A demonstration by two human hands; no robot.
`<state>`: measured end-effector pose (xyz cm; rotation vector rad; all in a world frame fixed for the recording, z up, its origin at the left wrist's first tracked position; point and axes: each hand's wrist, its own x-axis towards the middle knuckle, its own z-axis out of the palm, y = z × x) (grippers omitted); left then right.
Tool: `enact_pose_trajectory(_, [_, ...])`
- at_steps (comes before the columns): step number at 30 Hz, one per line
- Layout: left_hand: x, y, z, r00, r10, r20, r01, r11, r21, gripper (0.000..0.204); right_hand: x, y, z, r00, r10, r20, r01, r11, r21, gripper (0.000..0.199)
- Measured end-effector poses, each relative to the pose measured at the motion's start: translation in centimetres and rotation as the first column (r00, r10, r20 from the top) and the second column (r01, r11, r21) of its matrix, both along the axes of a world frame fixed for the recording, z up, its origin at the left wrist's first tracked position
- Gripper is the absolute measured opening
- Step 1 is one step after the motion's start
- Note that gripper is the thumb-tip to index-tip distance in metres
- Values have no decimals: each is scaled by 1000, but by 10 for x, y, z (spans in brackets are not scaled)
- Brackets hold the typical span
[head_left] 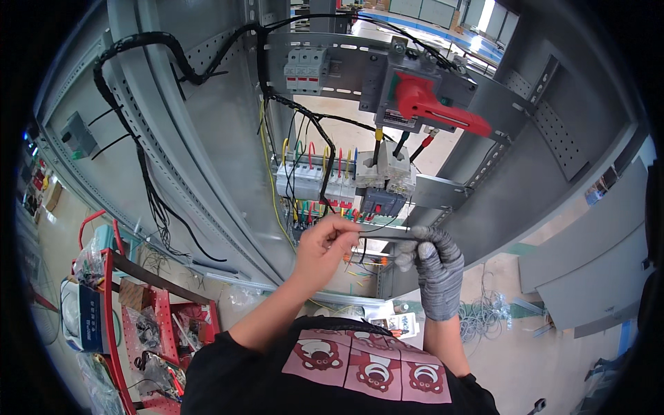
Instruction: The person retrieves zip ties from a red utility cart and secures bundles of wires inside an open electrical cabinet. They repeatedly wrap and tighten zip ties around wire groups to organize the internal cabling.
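My bare left hand (325, 245) pinches a thin black wire (379, 228) between thumb and fingertips, in front of the lower part of an open grey cabinet. The wire bows across toward my right hand (437, 266), which wears a grey knitted glove. Its fingers are bent in toward the thumb; what lies between them is too small to make out. Just beyond my hands is a moulded-case breaker (382, 200) with a clear cover. A row of white miniature breakers (315, 183) with coloured wires stands to its left.
A red rotary handle (439, 107) juts out on the upper rail. A black wire harness (149, 41) hangs along the cabinet's left side. A red tool cart (107, 304) stands at lower left; coiled grey wire (484, 311) lies on the floor at right.
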<state>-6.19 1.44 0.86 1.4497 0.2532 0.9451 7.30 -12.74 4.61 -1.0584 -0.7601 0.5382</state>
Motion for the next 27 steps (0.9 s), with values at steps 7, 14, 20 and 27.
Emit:
enact_pose_trajectory(7, [1,53,-6,993,26,115,-21,999,-47,14,2,43,17,979,-83,184,92,995,-40,20])
enact_pose_trajectory(14, [58,146,-22,977,213,17,-214,977,16,36,6,76,52,483,-463,743,439,863,251,19])
enact_pose_trajectory(20, [114,177,-3,928,-172,330,241,954,-179,56,6,103,87,-29,-465,885,473,774,422,16])
enact_pose_trajectory(27, [137,191,7,965,-122,232,124,992,5,43,11,123,114,-363,-307,880,417,791,448,27])
